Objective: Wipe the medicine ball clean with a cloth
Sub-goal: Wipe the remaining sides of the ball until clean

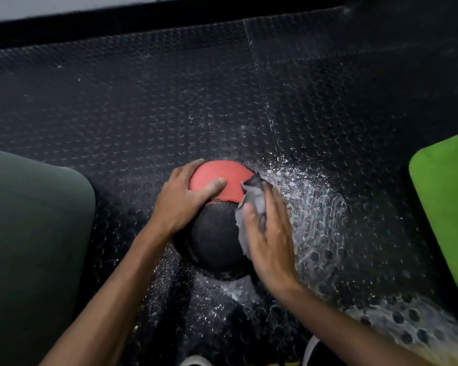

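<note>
Wiping is under way, with the ball's right side under the cloth.

To your left lies a dark green mat [32, 233]. Your left hand [181, 196] steadies the medicine ball [214, 233], which sits on the studded rubber floor [143, 101], fingers spread flat over its red panel. Your right hand [269, 233] presses the grey cloth [254, 199] against the ball's right flank with fingers nearly straight. White residue streaks the floor just right of the ball, short of a bright green mat [447, 207]. I judge the red top and near black face are yet to be wiped.
</note>
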